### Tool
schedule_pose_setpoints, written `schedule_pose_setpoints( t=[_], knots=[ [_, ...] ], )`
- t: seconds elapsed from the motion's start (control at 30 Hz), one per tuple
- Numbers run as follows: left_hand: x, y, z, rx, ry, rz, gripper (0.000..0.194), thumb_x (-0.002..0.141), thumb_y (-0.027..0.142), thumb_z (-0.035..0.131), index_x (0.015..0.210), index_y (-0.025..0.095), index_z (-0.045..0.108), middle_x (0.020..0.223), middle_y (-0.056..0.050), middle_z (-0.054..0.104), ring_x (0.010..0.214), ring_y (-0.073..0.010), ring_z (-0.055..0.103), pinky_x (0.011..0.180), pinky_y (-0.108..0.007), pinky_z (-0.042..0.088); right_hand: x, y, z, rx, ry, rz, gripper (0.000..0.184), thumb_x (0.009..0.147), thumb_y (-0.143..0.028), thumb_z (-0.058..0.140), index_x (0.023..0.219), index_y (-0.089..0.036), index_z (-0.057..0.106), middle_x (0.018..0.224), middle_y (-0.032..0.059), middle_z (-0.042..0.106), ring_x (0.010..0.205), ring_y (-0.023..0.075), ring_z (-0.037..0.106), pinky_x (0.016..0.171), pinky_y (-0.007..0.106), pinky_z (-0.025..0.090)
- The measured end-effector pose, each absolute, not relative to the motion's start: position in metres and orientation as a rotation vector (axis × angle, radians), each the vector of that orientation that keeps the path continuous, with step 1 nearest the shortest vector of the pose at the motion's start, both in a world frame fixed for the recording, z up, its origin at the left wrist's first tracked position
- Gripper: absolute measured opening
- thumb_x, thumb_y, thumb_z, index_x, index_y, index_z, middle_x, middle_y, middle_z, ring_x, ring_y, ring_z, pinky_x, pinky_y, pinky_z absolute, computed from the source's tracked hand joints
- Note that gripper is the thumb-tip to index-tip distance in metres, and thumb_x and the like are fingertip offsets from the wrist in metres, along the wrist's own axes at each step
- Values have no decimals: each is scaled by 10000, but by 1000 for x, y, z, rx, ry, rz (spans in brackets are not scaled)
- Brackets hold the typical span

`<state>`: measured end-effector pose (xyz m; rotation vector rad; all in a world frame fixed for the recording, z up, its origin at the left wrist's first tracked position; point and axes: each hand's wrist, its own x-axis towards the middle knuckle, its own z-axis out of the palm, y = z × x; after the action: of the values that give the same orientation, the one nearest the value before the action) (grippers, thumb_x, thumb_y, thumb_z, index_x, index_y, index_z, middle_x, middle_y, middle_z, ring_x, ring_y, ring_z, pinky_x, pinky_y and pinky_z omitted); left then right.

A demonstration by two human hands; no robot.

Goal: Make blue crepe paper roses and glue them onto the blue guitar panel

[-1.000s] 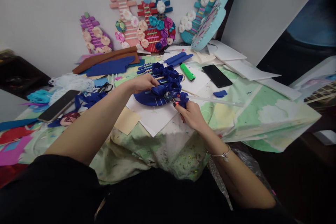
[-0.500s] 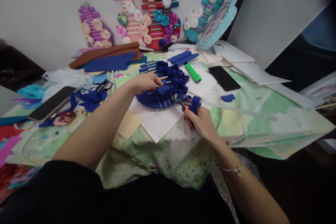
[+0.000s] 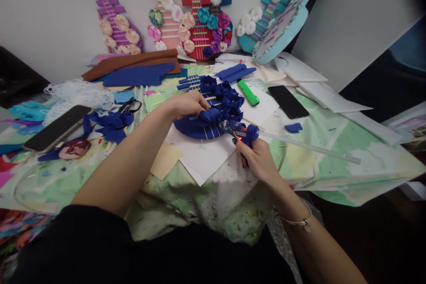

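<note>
A dark blue guitar-shaped craft (image 3: 191,129) with pale strings lies on a white sheet of paper (image 3: 199,168). Several blue paper flowers (image 3: 232,97) run along its right side. My left hand (image 3: 190,104) reaches over the body, its fingers pinched on the nearest blue paper flower (image 3: 210,116). In my right hand (image 3: 258,158) is a blue hot glue gun (image 3: 249,133), lit by a small red light. Its nozzle points left, close against that flower's right edge; the exact contact is hidden. A long clear glue stick (image 3: 309,145) extends from the gun's back.
A green lighter-like object (image 3: 248,92) and a black phone (image 3: 288,101) lie right of the craft. Another phone (image 3: 58,128), scissors (image 3: 130,105) and blue scraps (image 3: 111,123) are at left. Several decorated guitars, one red (image 3: 199,37), lean on the wall.
The view has shifted slightly. Both hands keep their hold, with the glue gun's nozzle still beside the flower.
</note>
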<state>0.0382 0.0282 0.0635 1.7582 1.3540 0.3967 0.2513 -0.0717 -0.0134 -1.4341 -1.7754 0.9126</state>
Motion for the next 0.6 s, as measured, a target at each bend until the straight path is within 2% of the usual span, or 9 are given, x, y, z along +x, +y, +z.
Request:
schedule_pose_setpoints(
  t=[0.27,0.6],
  knots=[
    [38,30,62,1735,1381,383,98,496,82,584,530,149,646,546,14,551,505,-99,455,486,-228,321,250,-74,-11,-1420,-1828,904,454,872,-335,467,440,-198,448,372,2,519,430,120,524,552,240,376],
    [36,34,58,1800,1419,393,180,475,62,520,532,152,665,564,12,572,555,-117,481,525,-236,332,255,-77,-14,-1408,-1829,887,424,860,-323,474,458,-193,446,379,-7,519,411,110,507,520,235,360]
  ],
)
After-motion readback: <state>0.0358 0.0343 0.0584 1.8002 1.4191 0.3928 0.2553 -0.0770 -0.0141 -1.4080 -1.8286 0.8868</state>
